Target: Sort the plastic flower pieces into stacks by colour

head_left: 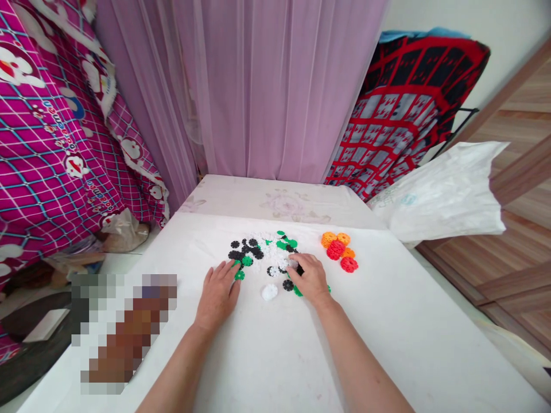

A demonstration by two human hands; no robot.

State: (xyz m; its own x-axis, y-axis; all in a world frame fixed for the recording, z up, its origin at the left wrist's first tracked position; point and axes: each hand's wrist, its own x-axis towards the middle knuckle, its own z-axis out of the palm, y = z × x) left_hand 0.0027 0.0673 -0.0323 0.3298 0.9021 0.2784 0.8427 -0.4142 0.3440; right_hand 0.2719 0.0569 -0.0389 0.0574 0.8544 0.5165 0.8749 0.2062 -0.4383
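The little white discs [269,257] lie in a pile on the table [267,355], mixed with black discs [235,254] and green discs [240,275], between the two hands. They look light and thin — a bit stiff, maybe slidey — so I'd pinch one by its bumpy edge. The left hand [218,291] has a loose grip, fingers spread, with nothing in it that I can see. The right hand [310,278] curls over some pieces; I can't tell if it pinches one.
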